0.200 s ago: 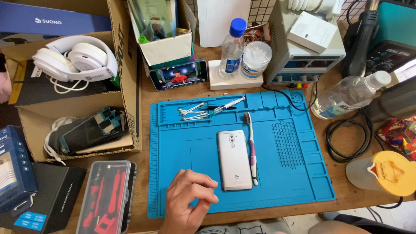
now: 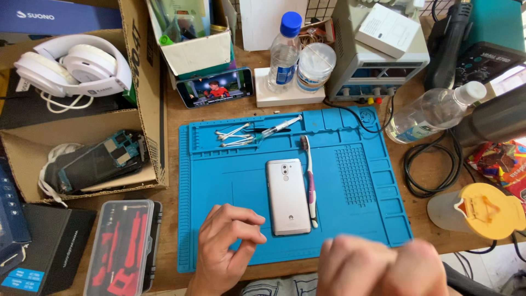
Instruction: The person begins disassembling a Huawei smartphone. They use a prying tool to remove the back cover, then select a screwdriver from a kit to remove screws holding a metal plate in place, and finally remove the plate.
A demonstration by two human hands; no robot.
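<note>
Blue silicone mat (image 2: pixel 350 230) on wooden bench (image 2: pixel 164 277); left hand (image 2: pixel 227 244) half-curled, empty, beside silver phone (image 2: pixel 287 197); right hand (image 2: pixel 383 268) blurred, grip indeterminate.

A single head-worn camera looks steeply down from above the near edge of the wooden workbench (image 2: pixel 329 268), facing away from the wearer, close over the blue silicone work mat (image 2: pixel 350 219), with no second view

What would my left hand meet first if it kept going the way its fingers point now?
Most likely the silver phone lying back-up on the blue mat. The left hand rests on the mat with curled fingers aimed right, close to the phone's lower left edge; height is unclear.
</note>
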